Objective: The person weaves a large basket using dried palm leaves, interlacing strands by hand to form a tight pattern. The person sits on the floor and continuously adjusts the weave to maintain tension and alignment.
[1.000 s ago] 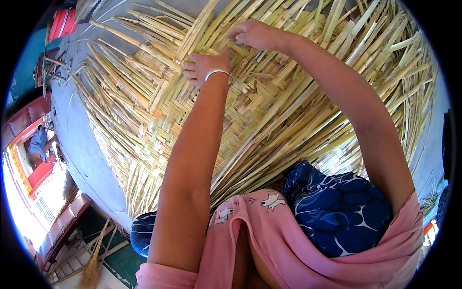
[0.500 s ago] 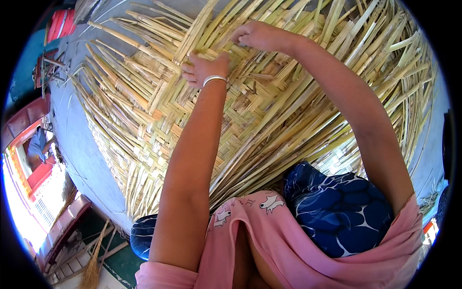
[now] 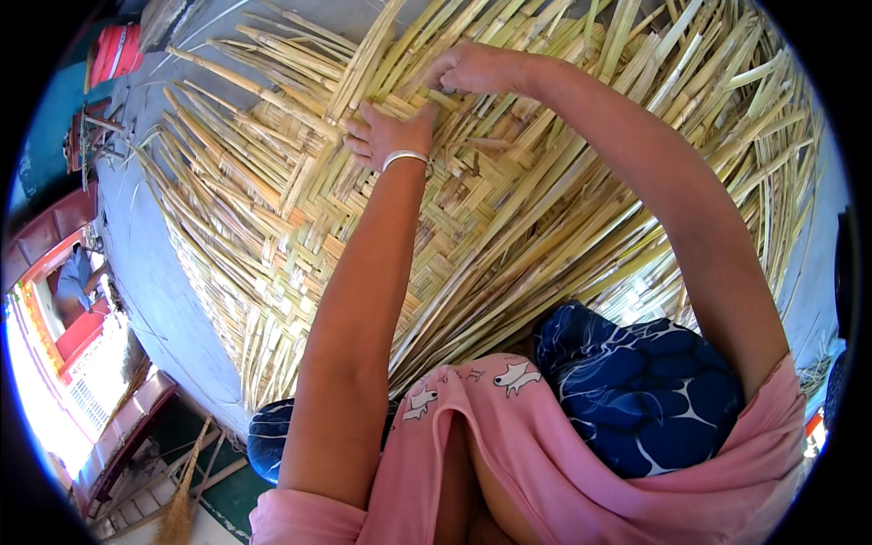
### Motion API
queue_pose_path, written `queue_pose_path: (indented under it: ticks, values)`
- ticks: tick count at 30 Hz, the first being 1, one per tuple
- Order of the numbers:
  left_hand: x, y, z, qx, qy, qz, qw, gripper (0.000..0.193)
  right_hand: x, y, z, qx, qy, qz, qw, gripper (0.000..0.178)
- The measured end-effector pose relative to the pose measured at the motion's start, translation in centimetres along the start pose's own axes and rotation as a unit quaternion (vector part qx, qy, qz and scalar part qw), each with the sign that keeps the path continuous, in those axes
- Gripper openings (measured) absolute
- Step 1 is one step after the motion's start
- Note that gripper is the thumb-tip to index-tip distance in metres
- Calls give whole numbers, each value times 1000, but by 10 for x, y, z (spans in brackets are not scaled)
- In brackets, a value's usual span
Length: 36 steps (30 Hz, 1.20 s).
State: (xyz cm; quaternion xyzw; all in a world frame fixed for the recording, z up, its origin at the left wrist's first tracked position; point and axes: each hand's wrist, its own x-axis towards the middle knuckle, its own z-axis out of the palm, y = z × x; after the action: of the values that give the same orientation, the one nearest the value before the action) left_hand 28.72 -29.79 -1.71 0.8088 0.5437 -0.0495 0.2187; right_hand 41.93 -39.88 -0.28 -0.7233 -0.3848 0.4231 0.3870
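A woven mat of flat, pale yellow-green split reeds spreads before me, its middle plaited in a slanting pattern. Long loose reed strips run out from the weave on several sides. My left hand lies on the far part of the weave with its fingers spread, a white bangle at the wrist. Just beyond it to the right, my right hand is closed, fingers curled down among the strips at the weave's far edge. Whatever is between those fingers is hidden by the hand.
The mat lies on a grey floor. A straw broom and a wooden ladder-like frame are at the lower left. Farther left are a bright doorway, dark red ledges and a red object. My knees, in blue patterned cloth, border the mat's near side.
My right hand has shifted slightly left, toward my left hand, and its fingers point lower. My left hand stays in nearly the same place on the weave.
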Motion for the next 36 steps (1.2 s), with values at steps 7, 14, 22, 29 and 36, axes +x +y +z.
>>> queue_pose_path:
  ticks: [7, 14, 22, 29, 36]
  values:
    - [-6, 21, 7, 22, -12, -29, 999, 110, 7, 2, 1, -5, -18, 23, 1000, 30]
    - [-5, 15, 0, 12, 2, -16, 1000, 102, -3, -3, 7, -55, 9, -8, 998, 29]
    - [87, 8, -51, -17, 158, 351, 923, 62, 13, -3, -2, 264, 164, 45, 950, 39]
    - [179, 45, -55, 15, -189, 291, 938, 77, 35, -3, -6, 380, 206, 108, 895, 40]
    - [183, 45, -50, 39, -340, 235, 910, 50, 33, 2, -6, 515, 182, 123, 829, 22]
